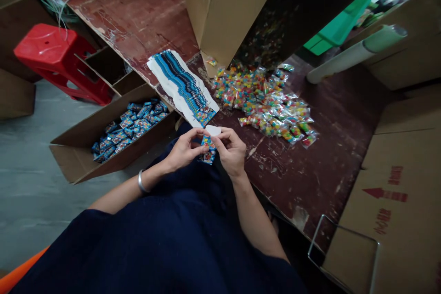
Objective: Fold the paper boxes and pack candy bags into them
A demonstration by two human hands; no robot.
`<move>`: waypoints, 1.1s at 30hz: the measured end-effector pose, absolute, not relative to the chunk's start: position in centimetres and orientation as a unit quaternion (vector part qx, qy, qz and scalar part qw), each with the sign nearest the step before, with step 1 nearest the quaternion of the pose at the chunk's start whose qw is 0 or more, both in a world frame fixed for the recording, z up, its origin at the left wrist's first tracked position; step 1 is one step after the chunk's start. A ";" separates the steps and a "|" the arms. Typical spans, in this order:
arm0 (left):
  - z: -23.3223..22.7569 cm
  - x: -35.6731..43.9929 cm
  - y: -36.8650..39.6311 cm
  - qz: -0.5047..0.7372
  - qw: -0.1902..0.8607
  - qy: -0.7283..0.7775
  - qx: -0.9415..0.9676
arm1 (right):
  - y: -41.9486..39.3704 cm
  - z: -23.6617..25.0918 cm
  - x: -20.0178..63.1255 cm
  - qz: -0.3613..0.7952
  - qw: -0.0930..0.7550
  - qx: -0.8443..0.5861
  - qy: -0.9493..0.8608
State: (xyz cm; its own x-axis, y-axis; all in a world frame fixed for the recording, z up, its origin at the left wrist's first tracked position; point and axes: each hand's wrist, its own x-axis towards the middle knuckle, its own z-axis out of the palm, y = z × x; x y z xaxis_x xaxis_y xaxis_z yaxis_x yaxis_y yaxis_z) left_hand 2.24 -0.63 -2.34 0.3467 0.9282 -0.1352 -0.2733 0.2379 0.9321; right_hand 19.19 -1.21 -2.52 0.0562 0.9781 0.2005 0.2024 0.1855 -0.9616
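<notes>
Near the table's front edge, my left hand [188,149] and my right hand [231,150] are closed on a small blue printed candy box [208,149]. A white flap stands up from its top, between my fingertips. Just beyond my hands lies a fanned row of flat blue cartons [182,83] with white undersides. To its right is a loose heap of clear candy packets [265,101] with colourful sweets in them. On the left, a long cardboard box [106,133] holds many blue candy boxes [132,124] like the one in my hands.
A tall cardboard carton [234,4] stands behind the candy heap. To the right are a white roll [339,62], a green bin [339,27], a large carton [399,202] and a metal wire frame [344,228]. A red stool [62,55] stands on the floor at left.
</notes>
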 end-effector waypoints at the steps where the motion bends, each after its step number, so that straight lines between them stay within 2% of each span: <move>1: -2.3 2.3 -0.6 0.443 0.688 0.373 0.438 | -1.2 -2.5 18.9 0.376 0.531 -0.512 -0.561; 6: -2.0 2.4 -0.3 0.461 0.676 0.397 0.416 | -0.8 -1.3 18.1 0.398 0.574 -0.507 -0.506; 15: -1.9 1.3 -0.4 0.428 0.587 0.432 0.535 | 1.0 -0.2 19.5 0.486 0.455 -0.555 -0.498; 27: -2.3 -0.4 -0.4 0.408 0.658 0.405 0.486 | 1.2 0.1 18.8 0.474 0.448 -0.501 -0.569; 33: -2.0 -1.5 0.0 0.383 0.660 0.410 0.500 | 2.4 -0.4 18.9 0.533 0.404 -0.505 -0.545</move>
State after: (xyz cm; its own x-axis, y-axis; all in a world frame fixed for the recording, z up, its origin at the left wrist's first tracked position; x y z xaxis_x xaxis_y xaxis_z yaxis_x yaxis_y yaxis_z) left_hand -1.55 -0.04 -1.98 0.3694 0.9157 -0.1582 -0.0958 0.2069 0.9737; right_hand 18.93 2.42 -0.45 -0.1636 0.9816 -0.0982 0.1203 -0.0790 -0.9896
